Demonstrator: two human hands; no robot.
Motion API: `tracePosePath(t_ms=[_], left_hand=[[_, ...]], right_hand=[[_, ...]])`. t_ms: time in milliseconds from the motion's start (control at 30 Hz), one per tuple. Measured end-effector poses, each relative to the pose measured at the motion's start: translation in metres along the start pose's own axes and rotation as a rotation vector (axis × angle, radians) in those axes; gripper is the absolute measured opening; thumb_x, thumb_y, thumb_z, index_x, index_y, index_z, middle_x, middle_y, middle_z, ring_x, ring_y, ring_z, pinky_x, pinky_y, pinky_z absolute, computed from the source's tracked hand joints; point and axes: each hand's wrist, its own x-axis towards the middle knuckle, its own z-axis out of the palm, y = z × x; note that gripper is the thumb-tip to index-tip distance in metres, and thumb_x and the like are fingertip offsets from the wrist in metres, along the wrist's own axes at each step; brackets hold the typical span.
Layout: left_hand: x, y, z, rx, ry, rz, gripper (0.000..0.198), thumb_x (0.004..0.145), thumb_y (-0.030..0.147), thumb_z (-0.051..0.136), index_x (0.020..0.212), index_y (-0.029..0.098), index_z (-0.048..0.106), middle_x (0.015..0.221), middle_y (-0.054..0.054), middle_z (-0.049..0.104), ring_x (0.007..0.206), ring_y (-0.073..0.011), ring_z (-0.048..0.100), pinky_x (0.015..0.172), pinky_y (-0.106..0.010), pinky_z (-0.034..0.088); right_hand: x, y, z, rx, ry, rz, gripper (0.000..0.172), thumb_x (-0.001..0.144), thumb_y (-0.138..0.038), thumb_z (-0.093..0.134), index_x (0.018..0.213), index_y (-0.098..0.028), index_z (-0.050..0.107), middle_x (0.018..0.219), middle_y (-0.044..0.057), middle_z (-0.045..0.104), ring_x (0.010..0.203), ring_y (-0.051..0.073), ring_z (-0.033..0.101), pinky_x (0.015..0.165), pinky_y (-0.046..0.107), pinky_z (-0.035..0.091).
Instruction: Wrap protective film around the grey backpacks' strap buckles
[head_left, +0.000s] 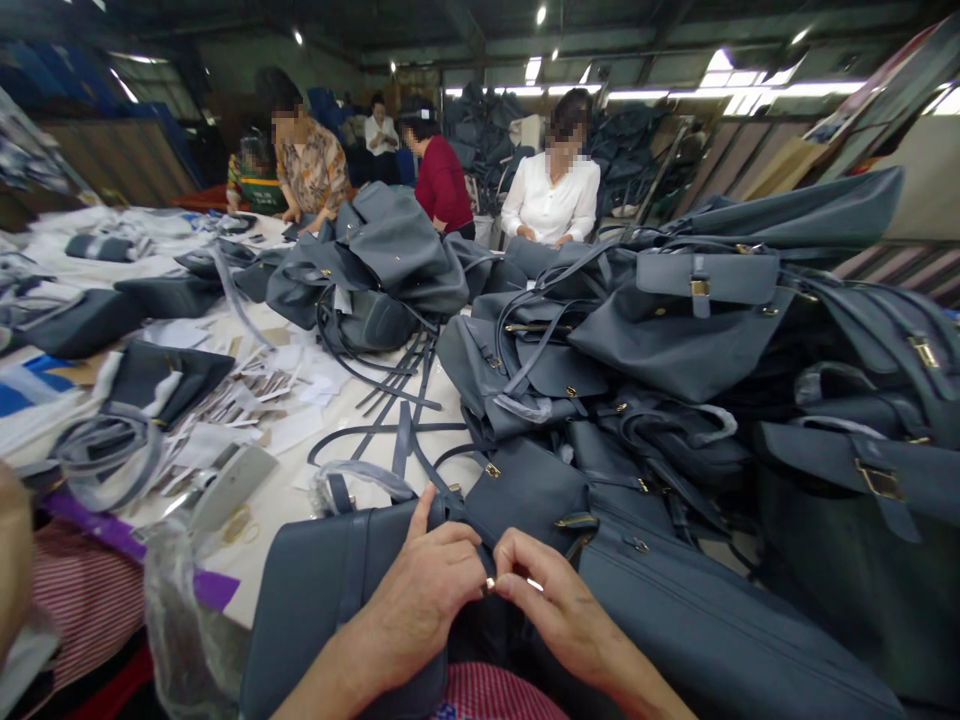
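A dark blue-grey leather bag (300, 590) lies before me, its smooth panel crossed by a vertical strap (354, 565). My left hand (439, 590) rests over the bag's right edge, one finger raised and the others curled; its thumb is hidden. Close beside it, my right hand (544, 590) pinches with thumb and forefinger. Both hands meet at a small gold metal fitting (489, 585), apparently on a narrow strap that my fingers mostly cover. Just beyond them is a bag flap (525, 490) with a gold clasp (492, 470). A clear plastic-wrapped handle (367, 478) stands above the near bag.
Piled bags (675, 330) crowd the right side, and another heap (382, 260) stands ahead. Loose straps (405, 380) trail across the white table. Paper scraps (247, 400) and coiled plastic-wrapped handles (109, 455) lie left. Several co-workers, one in a white shirt (555, 195), are across the table.
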Motion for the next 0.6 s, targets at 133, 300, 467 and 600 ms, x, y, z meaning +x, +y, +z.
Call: tracePosePath(t_ms=[133, 300, 467, 600], left_hand=[[0.001, 0.004, 0.01, 0.061, 0.059, -0.06, 0.022, 0.09, 0.006, 0.045, 0.078, 0.02, 0.056, 0.077, 0.002, 0.06, 0.093, -0.0171, 0.06, 0.12, -0.061, 0.007], [0.007, 0.011, 0.017, 0.076, 0.123, -0.115, 0.025, 0.089, 0.005, 0.04, 0.074, 0.019, 0.054, 0.076, -0.002, 0.06, 0.084, -0.0185, 0.059, 0.118, -0.065, 0.014], [0.012, 0.009, 0.012, 0.0, 0.109, -0.174, 0.025, 0.086, 0.003, 0.04, 0.072, 0.018, 0.053, 0.077, -0.001, 0.06, 0.084, -0.0178, 0.059, 0.117, -0.067, 0.013], [0.012, 0.007, 0.007, -0.072, 0.109, -0.181, 0.023, 0.086, 0.002, 0.043, 0.073, 0.019, 0.054, 0.077, 0.0, 0.061, 0.085, -0.0167, 0.059, 0.118, -0.066, 0.01]], right_hand=[[-0.009, 0.011, 0.015, -0.237, 0.172, -0.125, 0.017, 0.094, -0.018, 0.042, 0.078, -0.024, 0.045, 0.074, -0.002, 0.051, 0.065, 0.016, 0.05, 0.059, 0.027, 0.037], [-0.011, 0.022, 0.032, -0.738, 0.477, -0.418, 0.02, 0.096, -0.014, 0.04, 0.081, -0.023, 0.047, 0.07, 0.001, 0.052, 0.061, 0.018, 0.049, 0.058, 0.03, 0.035], [-0.026, 0.053, 0.04, -0.804, 0.42, -0.408, 0.022, 0.097, -0.012, 0.036, 0.082, -0.023, 0.048, 0.071, 0.001, 0.055, 0.06, 0.018, 0.052, 0.057, 0.03, 0.037], [-0.045, 0.07, 0.035, -0.491, 0.188, -0.175, 0.023, 0.097, -0.018, 0.031, 0.081, -0.025, 0.047, 0.076, 0.001, 0.059, 0.062, 0.015, 0.058, 0.055, 0.025, 0.042]])
